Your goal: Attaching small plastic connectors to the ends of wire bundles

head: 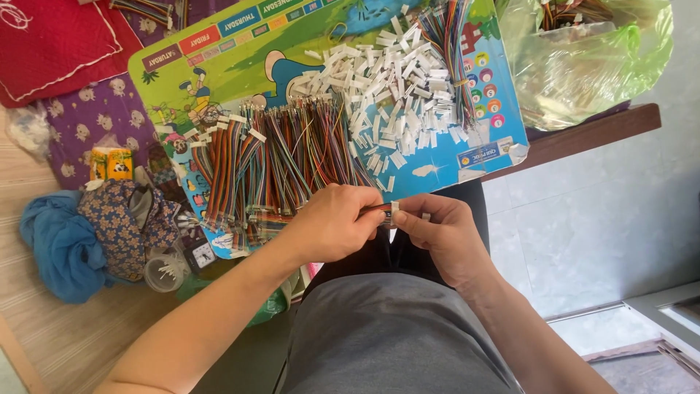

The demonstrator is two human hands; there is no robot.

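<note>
My left hand (332, 222) pinches a short bundle of coloured wires (376, 209) just below the board's near edge. My right hand (445, 233) meets it from the right, fingertips on a small white plastic connector (394, 211) at the wires' end. Above both hands lies a colourful cartoon board (219, 66) used as a work surface. On it a thick spread of multicoloured ribbon wires (277, 157) lies to the left. A heap of loose white connectors (386, 87) lies in the middle.
More coloured wire bundles (448, 44) lie at the board's right. A green plastic bag (583, 58) with wires sits at top right. A red cloth (51, 40), a blue cloth (62, 244), a patterned cloth (120, 219) and a small clear cup (164, 271) lie on the left.
</note>
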